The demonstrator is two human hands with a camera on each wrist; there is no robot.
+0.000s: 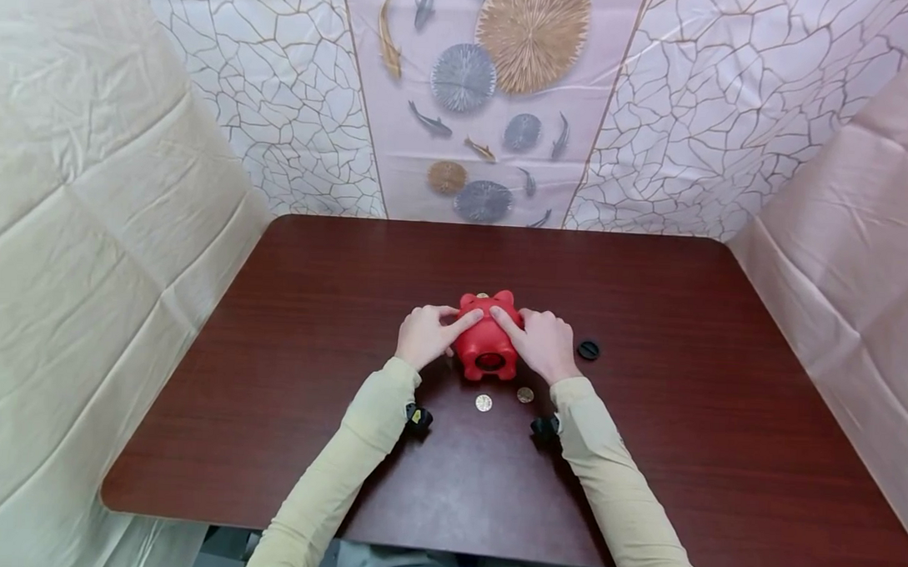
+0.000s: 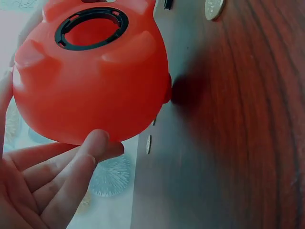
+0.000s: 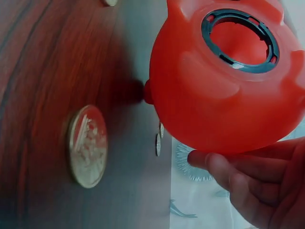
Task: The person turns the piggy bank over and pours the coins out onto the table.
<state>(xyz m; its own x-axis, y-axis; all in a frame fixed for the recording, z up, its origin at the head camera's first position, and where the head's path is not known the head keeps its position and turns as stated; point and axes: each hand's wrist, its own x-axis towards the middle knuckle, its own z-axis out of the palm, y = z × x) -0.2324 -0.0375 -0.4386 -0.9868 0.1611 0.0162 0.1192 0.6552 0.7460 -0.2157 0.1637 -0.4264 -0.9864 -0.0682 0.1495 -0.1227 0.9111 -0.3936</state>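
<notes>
A red piggy bank is held between both hands near the middle of the table, its round, black-rimmed opening uncovered and facing the person. My left hand grips its left side, thumb on top and fingers curled beneath. On the other side my right hand holds it the same way. The wrist views show the bank tilted, with a shadow on the wood close by; whether it touches the table I cannot tell. Two coins lie in front of it, one silvery and one duller. Another coin shows behind it.
A round black plug lies to the right of the right hand. The dark wooden table has pale cloth hanging at its left and right, and a patterned cloth behind. Further coins appear beyond the bank in the right wrist view.
</notes>
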